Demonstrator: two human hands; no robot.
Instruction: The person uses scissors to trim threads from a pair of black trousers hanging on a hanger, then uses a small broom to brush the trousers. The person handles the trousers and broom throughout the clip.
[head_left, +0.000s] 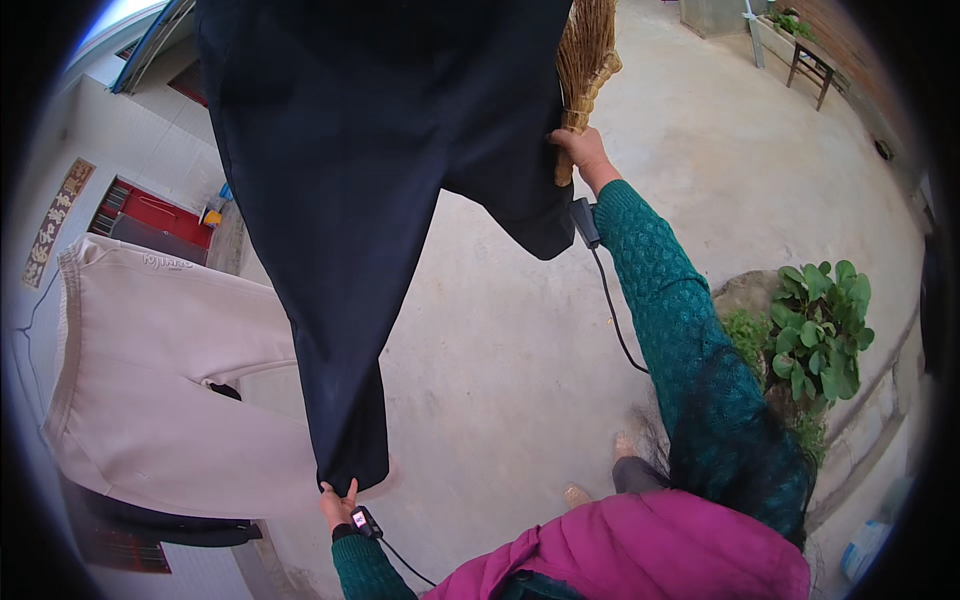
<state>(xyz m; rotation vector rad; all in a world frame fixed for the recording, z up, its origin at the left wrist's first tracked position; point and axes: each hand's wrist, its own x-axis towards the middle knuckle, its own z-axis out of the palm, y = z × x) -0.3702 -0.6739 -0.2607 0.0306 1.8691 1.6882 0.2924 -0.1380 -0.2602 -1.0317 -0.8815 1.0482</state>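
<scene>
Dark trousers (337, 150) hang before me, their top running out of view at the upper edge. My left hand (339, 504) pinches the hem of the left-hand trouser leg and draws it down towards me. In my right hand (583, 150) is the bound handle of a straw hand broom (587, 67), bristles pointing up. The broom lies against the side of the trousers, and its bristles partly overlap the dark cloth's edge. The other trouser leg (525, 210) hangs beside my right wrist. Each wrist carries a small cabled device.
Pale pink trousers (180, 375) hang at the left, a dark garment (172, 521) behind them. Leafy plants (821, 322) grow beside a rock (750, 291) at the right. A wooden stool (812, 71) stands far off on the concrete yard (480, 360). A red door (161, 214) shows at left.
</scene>
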